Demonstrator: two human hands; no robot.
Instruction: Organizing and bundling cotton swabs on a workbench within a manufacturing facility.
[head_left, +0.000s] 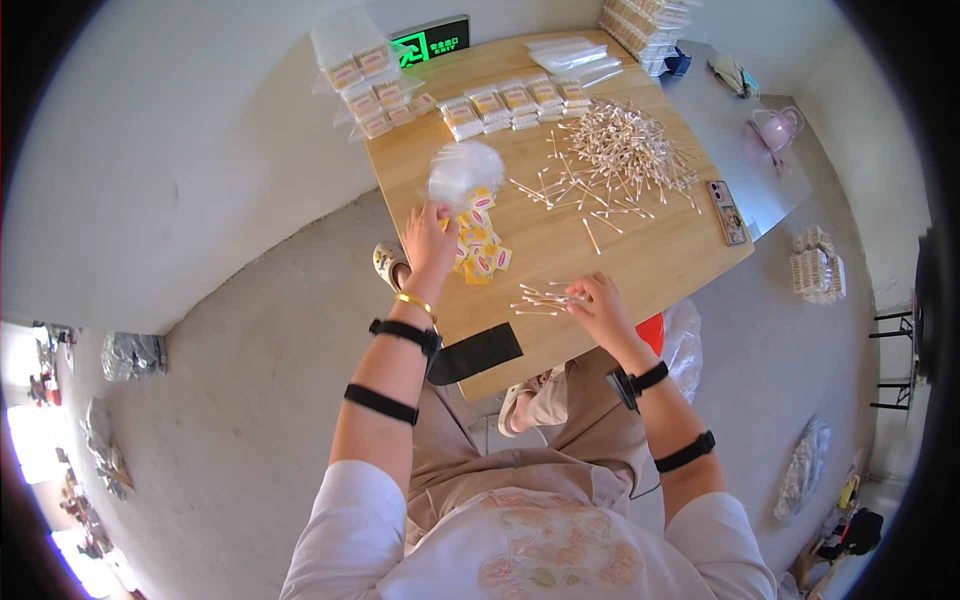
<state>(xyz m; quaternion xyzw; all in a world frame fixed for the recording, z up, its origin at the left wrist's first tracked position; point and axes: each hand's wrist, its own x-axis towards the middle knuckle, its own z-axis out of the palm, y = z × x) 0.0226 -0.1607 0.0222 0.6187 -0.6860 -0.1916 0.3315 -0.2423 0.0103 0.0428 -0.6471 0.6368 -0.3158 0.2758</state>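
My left hand (430, 238) reaches to the left side of the wooden table, its fingertips closed at the lower edge of a pile of clear plastic bags (465, 172). Right beside it lies a heap of small yellow-and-white cards (482, 255). My right hand (600, 308) is near the table's front edge, fingers pinched on the ends of a small bunch of cotton swabs (537, 299) that fan out leftward. Farther back, a large loose pile of cotton swabs (630, 150) spreads over the right half, with stray ones at its near side.
Filled packs of swabs (515, 103) stand in a row at the back; more packs (372, 95) are stacked at the back left. Flat clear bags (575, 60) lie at the far edge. A phone (727, 212) rests at the right edge, a black strip (480, 353) at the front left.
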